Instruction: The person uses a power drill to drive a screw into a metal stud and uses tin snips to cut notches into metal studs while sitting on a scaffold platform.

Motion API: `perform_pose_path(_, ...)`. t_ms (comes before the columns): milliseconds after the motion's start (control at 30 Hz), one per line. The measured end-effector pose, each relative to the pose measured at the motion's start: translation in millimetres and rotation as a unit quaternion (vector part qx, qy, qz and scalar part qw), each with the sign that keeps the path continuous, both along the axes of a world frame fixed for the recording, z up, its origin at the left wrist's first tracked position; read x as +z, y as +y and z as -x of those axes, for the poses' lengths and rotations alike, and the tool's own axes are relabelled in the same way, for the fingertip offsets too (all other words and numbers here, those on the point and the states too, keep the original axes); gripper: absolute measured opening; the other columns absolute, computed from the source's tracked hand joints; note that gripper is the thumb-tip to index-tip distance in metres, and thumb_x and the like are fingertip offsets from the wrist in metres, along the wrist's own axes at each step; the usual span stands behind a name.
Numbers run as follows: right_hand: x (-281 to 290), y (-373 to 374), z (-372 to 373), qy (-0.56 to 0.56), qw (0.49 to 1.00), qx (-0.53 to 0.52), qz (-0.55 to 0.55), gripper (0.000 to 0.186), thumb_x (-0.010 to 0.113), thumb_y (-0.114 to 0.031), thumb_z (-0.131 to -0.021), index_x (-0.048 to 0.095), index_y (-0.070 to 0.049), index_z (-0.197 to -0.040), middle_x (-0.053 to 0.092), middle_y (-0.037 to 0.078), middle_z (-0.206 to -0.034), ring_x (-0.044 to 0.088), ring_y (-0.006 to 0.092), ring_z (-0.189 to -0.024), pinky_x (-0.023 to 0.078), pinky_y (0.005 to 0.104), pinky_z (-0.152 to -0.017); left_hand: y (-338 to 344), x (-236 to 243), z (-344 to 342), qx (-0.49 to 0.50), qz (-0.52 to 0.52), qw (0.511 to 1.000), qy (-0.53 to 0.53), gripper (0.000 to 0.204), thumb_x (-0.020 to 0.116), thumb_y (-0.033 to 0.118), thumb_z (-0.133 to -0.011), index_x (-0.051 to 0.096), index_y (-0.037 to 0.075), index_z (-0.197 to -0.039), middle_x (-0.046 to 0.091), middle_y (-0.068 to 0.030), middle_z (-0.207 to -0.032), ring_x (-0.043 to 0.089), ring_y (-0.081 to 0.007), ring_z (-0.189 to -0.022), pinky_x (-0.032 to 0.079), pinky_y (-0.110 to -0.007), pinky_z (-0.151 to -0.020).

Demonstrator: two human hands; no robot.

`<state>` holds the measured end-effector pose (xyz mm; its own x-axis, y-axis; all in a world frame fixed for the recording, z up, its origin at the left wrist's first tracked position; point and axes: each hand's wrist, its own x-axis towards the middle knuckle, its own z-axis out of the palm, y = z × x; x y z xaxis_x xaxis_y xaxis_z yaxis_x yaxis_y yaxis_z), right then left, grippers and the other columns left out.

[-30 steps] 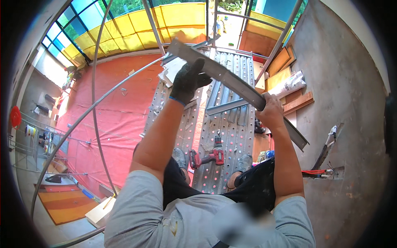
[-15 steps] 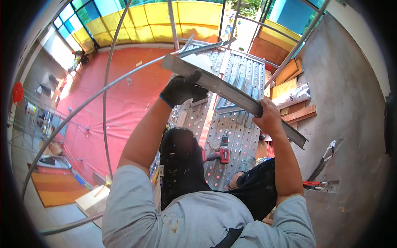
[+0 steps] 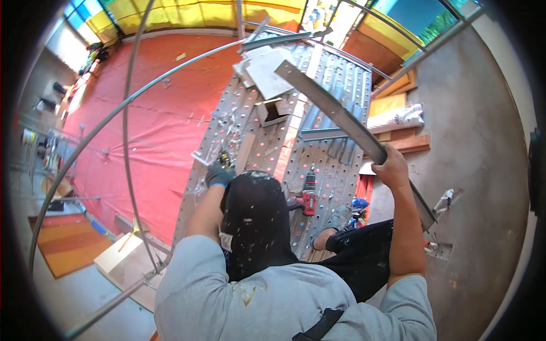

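Observation:
My right hand (image 3: 390, 166) is closed around a long grey metal strip (image 3: 330, 111), which slants from the upper middle down past my wrist to the lower right. Only this hand holds the strip. My left hand (image 3: 218, 174), in a dark glove, is down at the perforated metal platform (image 3: 330, 165), among small loose hardware and next to a small yellow-and-black item (image 3: 225, 159). Whether its fingers hold anything is hidden. My dark, paint-flecked knee (image 3: 256, 216) is raised between my arms.
A red cordless drill (image 3: 309, 196) lies on the platform by my leg. White boards (image 3: 267, 71) and a small box rest at the far end. Curved metal rails (image 3: 125, 148) arc on the left above a red floor covering (image 3: 153, 131). A concrete wall (image 3: 478, 142) stands at right.
My left hand has let go of the metal strip and dropped down to the platform. The right hand still grips the strip, now alone, and the view has tilted downward.

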<state>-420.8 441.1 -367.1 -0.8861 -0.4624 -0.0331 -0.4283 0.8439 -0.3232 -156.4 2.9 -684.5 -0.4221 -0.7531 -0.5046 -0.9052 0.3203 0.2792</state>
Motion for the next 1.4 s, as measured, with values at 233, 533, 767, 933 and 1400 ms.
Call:
perform_pose_path(233, -11.8, 1.9, 7.3, -0.008, 1.0, -0.007, -0.018, 0.061, 0.085, -0.024, -0.066, 0.068, -0.006, -0.121, 0.073, 0.019, -0.108, 0.069, 0.0385, -0.104, 0.054, 0.0462, -0.091, 10.2, 7.0, 16.2, -0.023, 0.005, 0.999, -0.03, 0.1, 0.077, 0.057, -0.074, 0.044, 0.004, -0.151, 0.042, -0.0285, -0.156, 0.051, -0.0444, -0.137, 0.045, -0.048, -0.113)
perform_pose_path(533, -29.2, -11.4, 11.4, -0.04, 0.999, -0.003, -0.001, 0.057, 0.078, -0.018, -0.072, 0.065, -0.007, -0.127, 0.071, 0.02, -0.112, 0.069, 0.0374, -0.104, 0.053, 0.0432, -0.091, 46.2, -31.5, 6.8, -0.04, 0.019, 0.998, 0.034, 0.102, 0.08, 0.035, -0.077, 0.027, -0.002, -0.157, 0.039, -0.0281, -0.158, 0.042, -0.0433, -0.144, 0.037, -0.048, -0.119)
perform_pose_path(767, -31.0, -4.6, 9.7, -0.052, 0.998, 0.002, 0.023, 0.057, 0.079, -0.017, -0.072, 0.065, -0.005, -0.126, 0.073, 0.018, -0.11, 0.07, 0.0335, -0.101, 0.053, 0.0411, -0.09, 22.4, -38.1, -8.1, 0.01, -0.033, 0.994, 0.105, 0.088, 0.076, 0.027, -0.08, 0.036, -0.001, -0.154, 0.048, -0.0298, -0.149, 0.048, -0.0425, -0.14, 0.041, -0.048, -0.115)
perform_pose_path(933, -34.8, 3.0, 13.2, -0.066, 0.997, -0.003, 0.038, 0.057, 0.08, -0.015, -0.07, 0.066, -0.004, -0.125, 0.073, 0.018, -0.11, 0.071, 0.0314, -0.101, 0.054, 0.0394, -0.09, 22.6, -32.5, -24.0, 0.004, 0.075, 0.995, 0.058, 0.061, 0.062, 0.024, -0.089, 0.046, 0.007, -0.145, 0.061, -0.0262, -0.133, 0.064, -0.0406, -0.12, 0.053, -0.052, -0.096)
perform_pose_path(1400, -3.8, 11.9, 6.6, -0.049, 0.998, -0.035, 0.03, 0.051, 0.077, -0.025, -0.075, 0.064, 0.002, -0.116, 0.072, 0.022, -0.103, 0.071, 0.0364, -0.097, 0.054, 0.0433, -0.087, 6.5, 103.2, -25.9, 0.06, -0.15, 0.948, 0.274, 0.027, 0.069, 0.02, -0.084, 0.068, -0.002, -0.1, 0.069, -0.0112, -0.084, 0.069, -0.024, -0.071, 0.056, -0.038, -0.064)
